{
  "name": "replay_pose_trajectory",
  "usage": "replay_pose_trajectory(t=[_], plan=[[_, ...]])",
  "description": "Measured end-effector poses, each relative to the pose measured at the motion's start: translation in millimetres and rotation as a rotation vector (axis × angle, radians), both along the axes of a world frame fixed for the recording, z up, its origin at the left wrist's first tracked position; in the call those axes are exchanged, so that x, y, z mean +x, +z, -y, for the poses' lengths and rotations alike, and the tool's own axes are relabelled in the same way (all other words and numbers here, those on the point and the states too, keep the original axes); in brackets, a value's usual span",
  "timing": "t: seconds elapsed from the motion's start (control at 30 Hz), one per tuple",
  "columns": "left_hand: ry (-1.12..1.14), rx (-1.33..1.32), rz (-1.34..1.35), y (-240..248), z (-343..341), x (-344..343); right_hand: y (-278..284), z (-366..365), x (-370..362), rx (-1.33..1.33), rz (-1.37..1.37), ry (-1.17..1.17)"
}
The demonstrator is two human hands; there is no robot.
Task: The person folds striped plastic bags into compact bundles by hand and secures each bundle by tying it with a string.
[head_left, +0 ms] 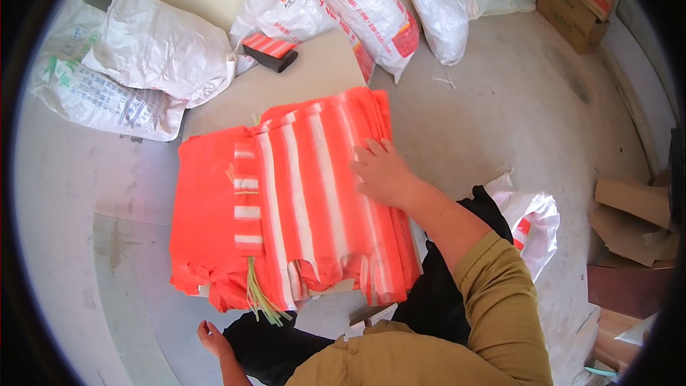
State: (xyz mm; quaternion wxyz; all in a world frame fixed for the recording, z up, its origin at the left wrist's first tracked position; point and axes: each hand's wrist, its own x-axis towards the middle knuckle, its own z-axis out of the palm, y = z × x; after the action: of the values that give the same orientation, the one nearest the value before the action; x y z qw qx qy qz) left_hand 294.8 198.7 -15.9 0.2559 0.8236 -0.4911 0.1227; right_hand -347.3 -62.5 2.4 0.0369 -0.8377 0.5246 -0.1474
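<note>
A thick stack of orange-red and white striped plastic bags point(314, 193) lies before me, some cut with handle-like notches along the near edge. My right hand point(384, 173) rests on the stack's right side with fingers spread, holding nothing. Left of the striped bags is a plain orange-red pile point(204, 207), with a narrow folded striped strip point(248, 221) along its right side. A bunch of pale green ties point(261, 297) hangs over the near edge. My left hand point(214, 339) is low beside my left leg, away from the stack, its fingers loosely apart with nothing visible in them.
A tan board point(307, 71) extends beyond the stack, bearing a dark block with a striped piece point(270, 50) on top. Filled white sacks point(164, 43) stand around its far side. Cardboard boxes point(572, 11) sit far right, with opened cardboard point(636, 207) nearer. A white bag point(536, 221) lies beside my right leg.
</note>
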Motion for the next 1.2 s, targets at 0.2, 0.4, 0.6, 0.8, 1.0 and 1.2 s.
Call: replay_pose_trajectory(t=[0.2, 0.4, 0.6, 0.8, 1.0, 1.2], plan=[[0.035, 0.059, 0.047, 8.7, 5.4, -12.3, 4.2, 1.2, -1.7, 0.049, -0.023, -0.075], [0.020, 0.062, 0.024, 9.4, 8.3, -11.6, -1.1, -3.3, 6.3, -0.117, -0.036, 0.029], [0.013, 0.060, 0.040, 6.8, 4.0, -7.3, -2.6, -3.4, 4.3, -0.044, 0.057, 0.047], [0.017, 0.054, 0.018, 8.9, 5.5, -11.1, -4.0, -5.5, 3.2, -0.059, 0.063, 0.037], [0.018, 0.057, -0.005, 9.0, 8.9, -14.5, -4.6, -6.8, 1.6, -0.061, 0.065, 0.030], [0.008, 0.068, 0.049, 5.0, 3.5, -3.6, -2.5, -6.4, 1.8, -0.016, 0.049, 0.041]])
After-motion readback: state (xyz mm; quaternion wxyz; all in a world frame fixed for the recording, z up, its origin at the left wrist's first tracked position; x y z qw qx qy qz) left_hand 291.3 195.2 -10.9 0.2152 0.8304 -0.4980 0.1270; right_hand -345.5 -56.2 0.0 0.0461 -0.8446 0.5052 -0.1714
